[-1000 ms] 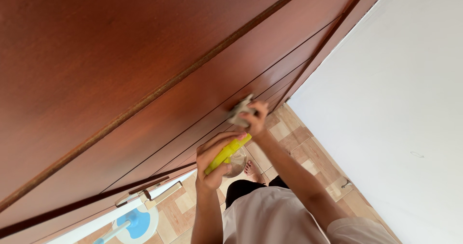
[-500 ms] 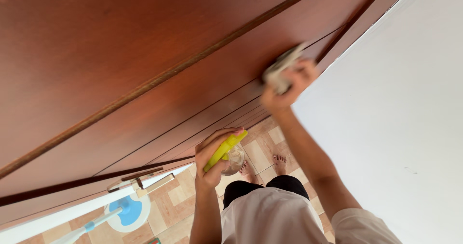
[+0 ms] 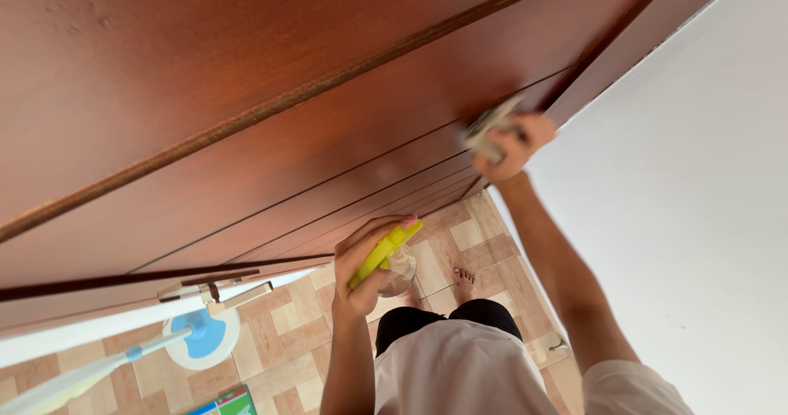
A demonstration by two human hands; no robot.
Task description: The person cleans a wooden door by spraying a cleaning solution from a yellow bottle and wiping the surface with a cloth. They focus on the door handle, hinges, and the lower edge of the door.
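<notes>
My right hand (image 3: pixel 519 146) presses a grey cloth (image 3: pixel 484 128) against the reddish-brown wooden door (image 3: pixel 246 70), close to the door's edge by the white wall. The hand and cloth are blurred by motion. My left hand (image 3: pixel 359 275) is lower and nearer my body. It grips a spray bottle (image 3: pixel 386 251) with a yellow trigger head and a clear body, held apart from the door.
A metal door handle (image 3: pixel 217 292) sticks out at the lower left. On the brown and beige tiled floor (image 3: pixel 287 333) lies a mop with a blue and white round head (image 3: pixel 197 337). The white wall (image 3: pixel 698 218) fills the right side. My bare foot (image 3: pixel 465 282) shows below.
My right hand has carried the cloth from the middle of the door out toward its edge by the wall. The left hand has kept the spray bottle in about the same place.
</notes>
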